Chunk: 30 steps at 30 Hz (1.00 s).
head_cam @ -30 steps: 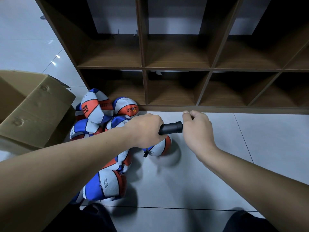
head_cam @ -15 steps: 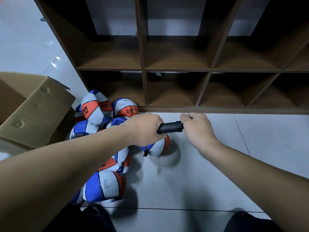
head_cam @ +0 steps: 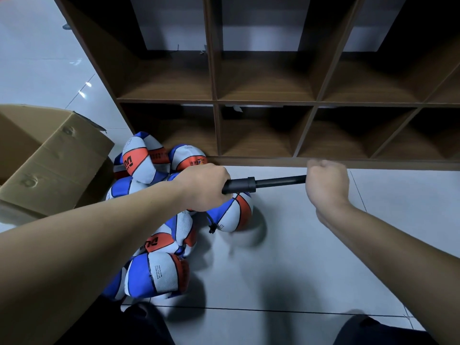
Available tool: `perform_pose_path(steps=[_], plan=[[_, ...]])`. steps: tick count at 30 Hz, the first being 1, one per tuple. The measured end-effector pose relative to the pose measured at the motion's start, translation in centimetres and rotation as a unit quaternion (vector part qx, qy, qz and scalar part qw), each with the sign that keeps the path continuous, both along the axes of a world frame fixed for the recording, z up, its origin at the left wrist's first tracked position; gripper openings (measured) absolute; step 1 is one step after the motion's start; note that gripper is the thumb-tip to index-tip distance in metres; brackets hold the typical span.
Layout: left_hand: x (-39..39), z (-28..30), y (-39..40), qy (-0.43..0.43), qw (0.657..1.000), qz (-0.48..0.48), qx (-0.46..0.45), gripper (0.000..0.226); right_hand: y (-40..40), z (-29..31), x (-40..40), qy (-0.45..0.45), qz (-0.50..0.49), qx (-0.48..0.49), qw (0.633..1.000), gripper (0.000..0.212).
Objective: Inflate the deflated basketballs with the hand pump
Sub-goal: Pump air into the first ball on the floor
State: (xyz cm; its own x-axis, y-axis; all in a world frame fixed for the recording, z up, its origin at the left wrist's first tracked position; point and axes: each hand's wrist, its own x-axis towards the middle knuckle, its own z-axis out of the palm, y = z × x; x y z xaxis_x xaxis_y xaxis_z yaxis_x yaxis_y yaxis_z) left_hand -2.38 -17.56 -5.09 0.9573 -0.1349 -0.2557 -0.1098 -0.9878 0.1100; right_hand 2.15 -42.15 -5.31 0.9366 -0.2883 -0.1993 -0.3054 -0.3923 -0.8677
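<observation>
A black hand pump (head_cam: 245, 185) lies level above the floor, its thin rod drawn far out to the right. My left hand (head_cam: 204, 186) grips the pump's thick barrel. My right hand (head_cam: 326, 181) grips the handle end of the rod, which its fingers hide. Just under the barrel sits a blue, white and orange basketball (head_cam: 232, 212) with a short black hose hanging at its left side. Several deflated basketballs (head_cam: 154, 275) of the same colours lie heaped to the left.
A brown wooden cubby shelf (head_cam: 263, 103) stands right behind the pump, its bottom edge on the grey tile floor (head_cam: 311, 270). An open cardboard box (head_cam: 49, 158) sits at the left. My dark-clothed knees show at the bottom edge.
My right hand has pulled well to the right, drawing the pump rod out of the barrel. My left hand and the barrel stayed in place.
</observation>
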Motion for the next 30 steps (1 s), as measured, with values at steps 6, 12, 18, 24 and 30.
perform_pose_path(steps=[6, 12, 18, 24, 30], plan=[[-0.4, -0.3, -0.2, 0.005, 1.0, 0.014, -0.017, 0.031, 1.8, -0.7, -1.0, -0.016, 0.031, -0.019, 0.999, 0.039], [-0.2, 0.1, -1.0, 0.001, 1.0, 0.014, -0.018, 0.036, 2.9, -1.0, -2.0, -0.035, 0.075, -0.039, 0.996, 0.038], [-0.4, -0.1, -2.1, -0.022, 0.999, 0.008, -0.036, 0.039, 3.8, -0.5, -2.9, -0.053, 0.124, -0.06, 0.989, 0.042], [-0.3, -0.6, -2.5, -0.029, 0.999, -0.018, -0.036, 0.041, 4.6, -1.1, -3.8, -0.043, 0.142, -0.063, 0.987, 0.044], [-0.3, -1.0, -2.0, -0.017, 0.999, -0.033, -0.022, 0.036, 4.5, -1.6, -3.8, -0.008, 0.159, -0.048, 0.986, 0.046]])
